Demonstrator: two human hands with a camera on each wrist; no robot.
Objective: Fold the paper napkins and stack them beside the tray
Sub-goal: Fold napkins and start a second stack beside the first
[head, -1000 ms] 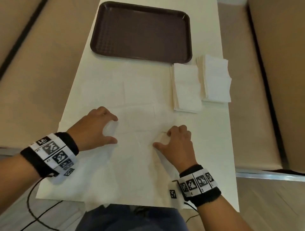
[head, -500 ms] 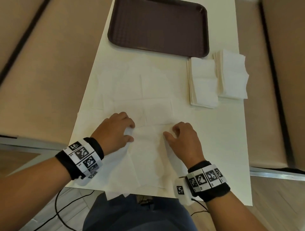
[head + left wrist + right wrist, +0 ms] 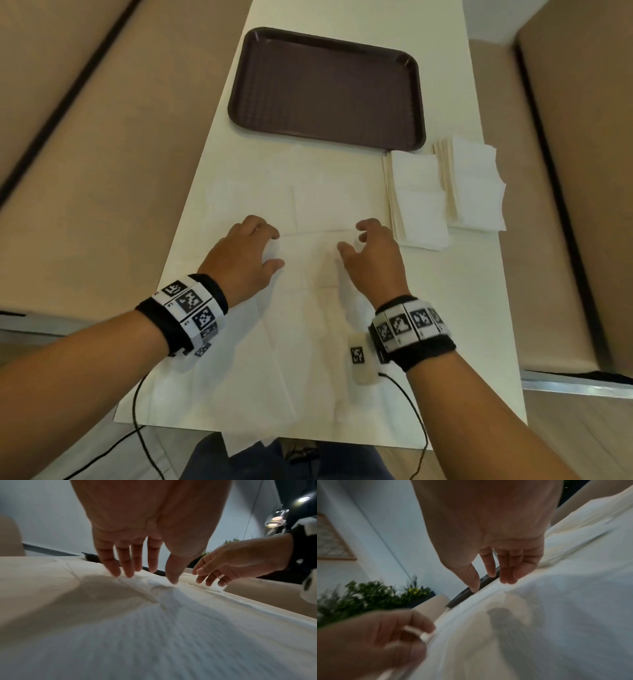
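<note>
A large white paper napkin (image 3: 308, 342) lies spread on the cream table (image 3: 462, 308) in front of me, its folded edge up between my hands. My left hand (image 3: 272, 248) pinches that edge between thumb and fingers (image 3: 130, 573), with paper showing between them. My right hand (image 3: 354, 240) hovers at the edge's right end, fingers (image 3: 508, 580) loosely bent with nothing held. Two stacks of folded napkins (image 3: 421, 205) (image 3: 476, 185) sit to the right, just below the brown tray (image 3: 329, 92).
The tray is empty and fills the table's far middle. Tan upholstered benches (image 3: 85, 171) (image 3: 565, 171) run along both sides of the table. Thin black cables (image 3: 137, 411) hang from my wristbands over the near edge.
Both hands have moved forward, away from me, carrying the napkin's edge toward the tray. The right hand, pinching paper a second ago, now has loose fingers.
</note>
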